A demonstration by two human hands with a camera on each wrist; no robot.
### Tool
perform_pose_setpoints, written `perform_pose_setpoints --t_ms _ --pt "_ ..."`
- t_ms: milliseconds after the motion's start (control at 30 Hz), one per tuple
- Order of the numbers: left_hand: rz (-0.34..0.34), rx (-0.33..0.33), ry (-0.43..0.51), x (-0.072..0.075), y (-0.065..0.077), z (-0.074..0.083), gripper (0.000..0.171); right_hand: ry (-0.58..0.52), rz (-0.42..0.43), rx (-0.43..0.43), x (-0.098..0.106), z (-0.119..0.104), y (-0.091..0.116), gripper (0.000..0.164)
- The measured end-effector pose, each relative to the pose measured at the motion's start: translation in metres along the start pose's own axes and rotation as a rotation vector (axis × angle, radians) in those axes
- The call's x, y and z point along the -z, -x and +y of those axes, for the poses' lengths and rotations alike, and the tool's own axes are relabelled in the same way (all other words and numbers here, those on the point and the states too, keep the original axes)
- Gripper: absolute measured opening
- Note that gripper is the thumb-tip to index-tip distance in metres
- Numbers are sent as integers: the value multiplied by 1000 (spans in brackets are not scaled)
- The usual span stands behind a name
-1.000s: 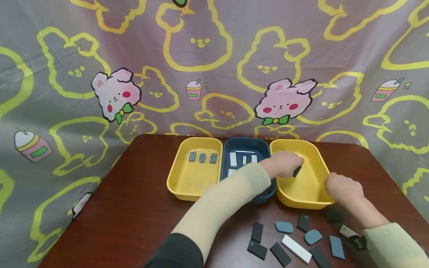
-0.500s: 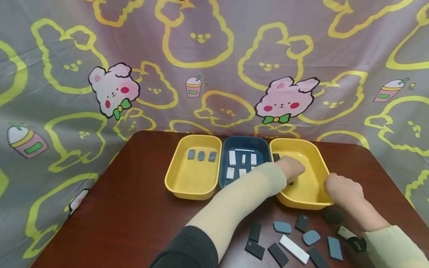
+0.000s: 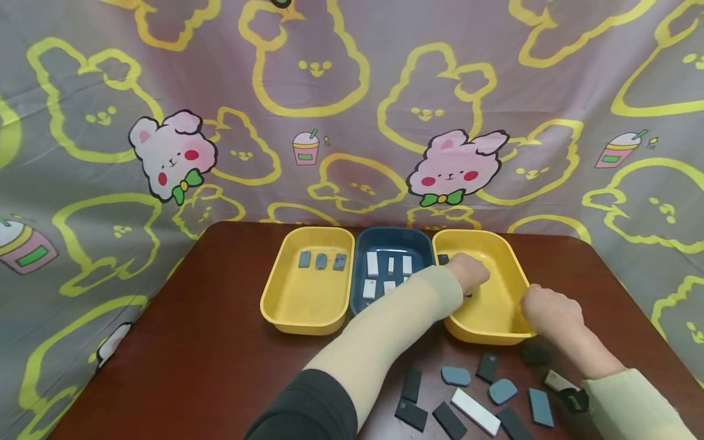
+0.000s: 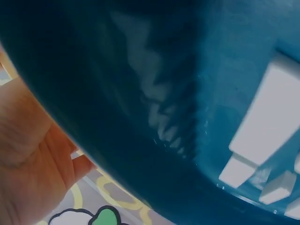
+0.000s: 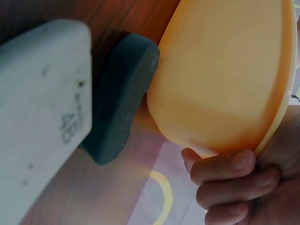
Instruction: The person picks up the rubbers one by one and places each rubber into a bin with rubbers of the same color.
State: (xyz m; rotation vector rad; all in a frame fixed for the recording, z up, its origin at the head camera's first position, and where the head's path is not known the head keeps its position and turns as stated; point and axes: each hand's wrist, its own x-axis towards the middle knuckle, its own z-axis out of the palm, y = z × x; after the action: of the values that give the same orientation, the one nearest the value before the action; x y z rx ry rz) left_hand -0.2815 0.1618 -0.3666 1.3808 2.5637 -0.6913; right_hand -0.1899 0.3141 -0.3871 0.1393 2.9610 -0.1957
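My left hand point(image 3: 466, 273) reaches down inside the right yellow bin point(image 3: 511, 269), near its left wall. Under its fingers the end of a black eraser point(image 3: 469, 296) shows, mostly covered by the hand. Another black eraser point(image 3: 443, 259) lies farther back along that wall. At the bin's right side, my right hand point(image 3: 552, 310) grips the rim. In the right wrist view its curled fingers point(image 5: 225, 166) sit against the bin's outer wall. The left wrist view shows part of the left hand point(image 4: 35, 154) beyond the blue bin's wall.
A blue bin point(image 3: 393, 234) with several white erasers point(image 3: 373, 264) adjoins on the left. Beyond it, a left yellow bin point(image 3: 305, 305) holds three blue-grey erasers point(image 3: 321, 261). Loose black, blue-grey and white erasers point(image 3: 475, 412) lie in front, one printed 4B point(image 5: 70, 126).
My left hand has drawn back slightly toward the bin's left wall with the black eraser, uncovering the other black eraser behind. My right hand stays on the rim. The head view shifts a little.
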Motion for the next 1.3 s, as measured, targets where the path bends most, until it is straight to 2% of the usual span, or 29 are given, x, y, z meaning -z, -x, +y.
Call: perform_pose_setpoints --t_ms 100,300,400,500,567,767,833,933,1033,1133,1300 --pt "7 68 -4 -2 -6 2 20 3 -7 -8 0 -2 0 15" --pt "-64 238 39 -5 -29 6 25 -13 -26 -34 1 -3 -1 14" --pt "-82 280 54 -9 -39 8 25 -13 -23 -30 1 -2 0 14" --pt "-75 292 57 -13 -43 9 25 -15 -11 -28 0 -2 1 14" --pt "-64 266 52 -13 -41 9 24 -14 -1 -25 -1 -1 1 14" --pt "34 43 -6 0 -14 -8 22 -13 14 -9 -1 -1 1 14" --pt "42 -7 -21 3 -6 -16 21 -18 11 -11 -1 -1 1 14" --pt "-7 -62 -29 3 4 -24 22 -22 6 -20 -1 -1 0 14" --pt "-106 -90 -5 -1 9 -26 29 -28 -3 -27 -1 0 0 14" --pt "-200 -80 23 -6 11 -24 38 -32 -11 -42 -1 -1 -1 14" --pt "-272 -67 64 -12 13 -22 41 -29 -14 -35 -1 -2 0 14"
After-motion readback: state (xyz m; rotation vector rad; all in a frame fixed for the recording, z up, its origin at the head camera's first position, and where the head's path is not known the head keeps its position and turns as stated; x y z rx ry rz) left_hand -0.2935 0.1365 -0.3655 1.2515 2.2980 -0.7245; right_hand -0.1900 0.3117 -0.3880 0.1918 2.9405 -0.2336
